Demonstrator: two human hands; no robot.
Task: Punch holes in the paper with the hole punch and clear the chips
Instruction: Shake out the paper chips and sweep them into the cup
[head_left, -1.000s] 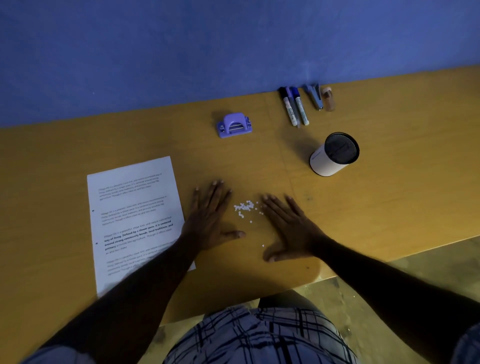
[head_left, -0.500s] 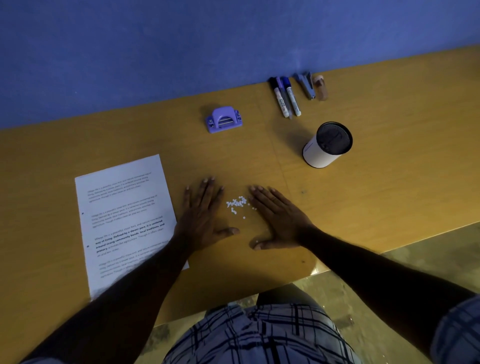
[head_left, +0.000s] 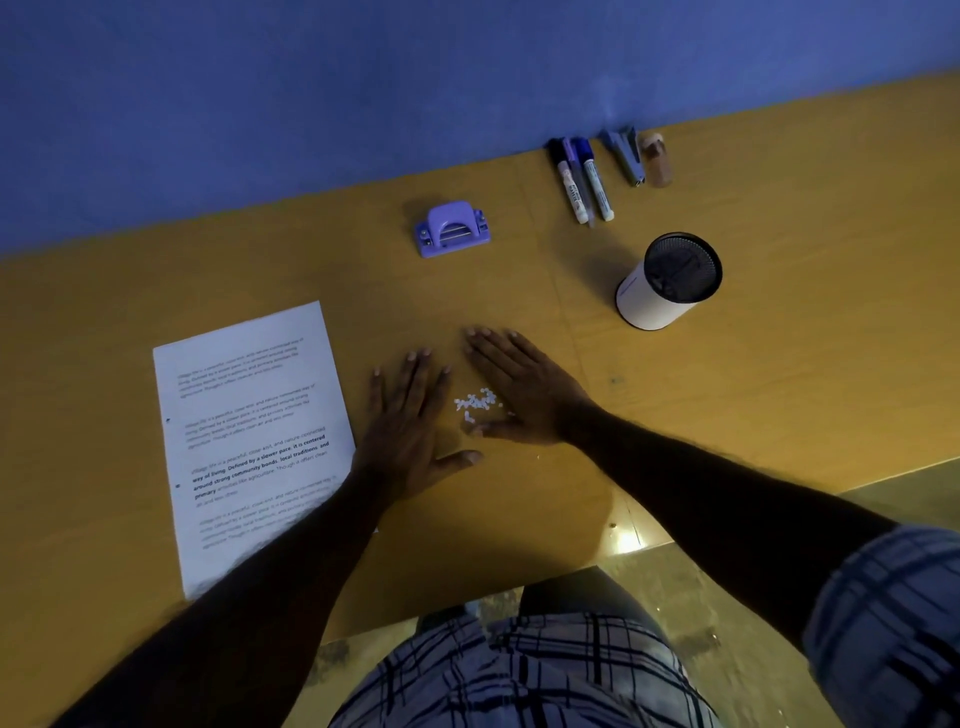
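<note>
- The chips have been swept closer together between the flat, empty left hand and right hand.
- The paper lies at 9 o'clock, the hole punch at 12; clearing is judged underway.

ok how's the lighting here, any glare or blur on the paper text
Head view: dim, bluish light; small glare spot at the yellow wooden table's near edge; white printed paper sheet's text soft, only bold lines legible; small white paper chips distinct.
</note>
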